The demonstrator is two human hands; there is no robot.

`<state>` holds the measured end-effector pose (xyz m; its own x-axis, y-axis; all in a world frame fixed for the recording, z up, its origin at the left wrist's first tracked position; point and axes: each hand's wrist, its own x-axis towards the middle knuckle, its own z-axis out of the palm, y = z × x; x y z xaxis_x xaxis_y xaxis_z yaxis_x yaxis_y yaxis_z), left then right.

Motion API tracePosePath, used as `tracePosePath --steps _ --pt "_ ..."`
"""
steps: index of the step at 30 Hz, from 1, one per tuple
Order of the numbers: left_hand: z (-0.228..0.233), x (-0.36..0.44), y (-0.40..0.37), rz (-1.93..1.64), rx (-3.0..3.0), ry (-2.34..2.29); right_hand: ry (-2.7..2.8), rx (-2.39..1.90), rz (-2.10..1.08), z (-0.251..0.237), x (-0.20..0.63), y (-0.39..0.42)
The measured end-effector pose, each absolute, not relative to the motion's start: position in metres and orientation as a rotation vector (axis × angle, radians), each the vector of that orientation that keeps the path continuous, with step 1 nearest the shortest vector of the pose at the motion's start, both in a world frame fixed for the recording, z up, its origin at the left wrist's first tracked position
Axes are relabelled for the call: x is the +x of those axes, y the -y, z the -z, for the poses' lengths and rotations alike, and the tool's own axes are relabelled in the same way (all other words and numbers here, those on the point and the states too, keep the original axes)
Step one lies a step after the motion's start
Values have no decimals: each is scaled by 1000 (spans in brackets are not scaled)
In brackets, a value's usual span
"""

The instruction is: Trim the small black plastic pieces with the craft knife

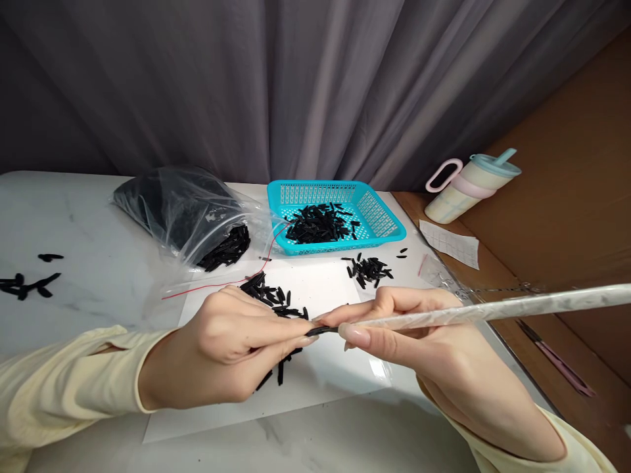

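Observation:
My left hand (pixel 224 351) pinches a small black piece (pixel 319 331) between thumb and forefinger. Its tip meets the end of a long pale rod (pixel 497 309) held in my right hand (pixel 419 332); the rod runs off to the right edge. Both hands hover over a white sheet (pixel 325 374) on the marble table. A loose heap of the same black pieces (pixel 273 299) lies on the sheet just behind my left hand, and a smaller heap (pixel 369 269) lies further back.
A turquoise basket (pixel 382 217) with black pieces stands at the back. A clear plastic bag (pixel 187 210) of pieces lies left of it, with a red thread (pixel 217 285) nearby. Stray pieces (pixel 29 282) sit far left. A lidded cup (pixel 473 187) and paper slip (pixel 451 243) are right.

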<state>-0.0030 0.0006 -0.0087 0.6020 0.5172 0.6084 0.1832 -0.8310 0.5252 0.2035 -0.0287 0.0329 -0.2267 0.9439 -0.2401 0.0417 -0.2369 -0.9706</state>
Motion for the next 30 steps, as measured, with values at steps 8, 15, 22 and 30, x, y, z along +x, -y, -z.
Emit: tracePosePath --steps 8,15,22,30 --pt "8 -3 -1 -1125 2411 -543 1288 -1287 -1549 -33 203 29" --pt "7 -3 -2 -1104 2424 -562 1246 -1244 -1581 -33 204 29" --pt "8 -2 -2 -1128 2414 -559 1299 -1309 -1544 -33 206 28" --pt "9 -3 -1 -1125 2416 -567 1335 -1320 -1541 -33 207 27"
